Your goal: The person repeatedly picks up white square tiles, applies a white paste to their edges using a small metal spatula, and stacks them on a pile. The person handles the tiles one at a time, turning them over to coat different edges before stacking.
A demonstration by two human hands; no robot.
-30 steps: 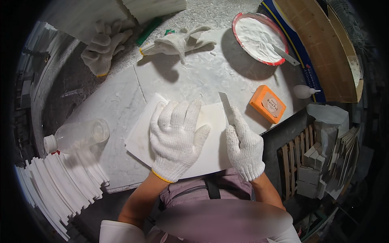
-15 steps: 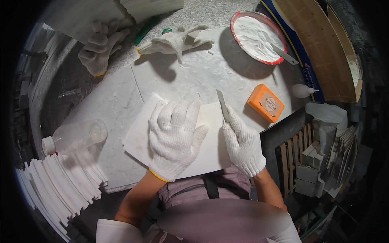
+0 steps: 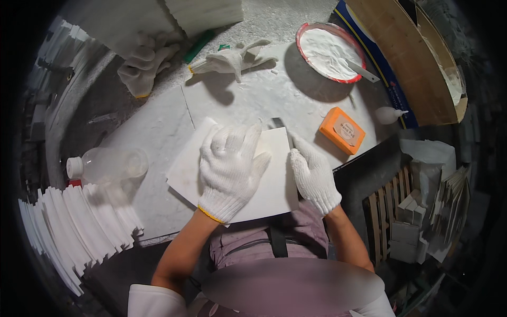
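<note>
My left hand (image 3: 231,166), in a white knitted glove with a yellow cuff, lies flat on a square white tile (image 3: 273,198), thumb apart from the fingers. Beneath that tile, a corner of another white piece (image 3: 206,126) sticks out at the far left. My gloved right hand (image 3: 312,174) is closed at the tile's right edge around a thin, flat metal scraper blade (image 3: 277,122). Only the blade's far end shows past the tile's far right corner; the rest is hidden by the tile and the glove.
An orange hand pad (image 3: 342,131) lies to the right. Farther back stand a red-rimmed bowl (image 3: 328,50) of white paste with a spatula (image 3: 364,71), and spare gloves (image 3: 232,62). At left are a clear plastic bottle (image 3: 113,162) and stacked white strips (image 3: 79,224). A cardboard box (image 3: 417,58) borders the right.
The scraper blade, upright and in full view beside the tile earlier, now tilts in behind the tile's right edge with only its end showing. My left hand stays on the tile.
</note>
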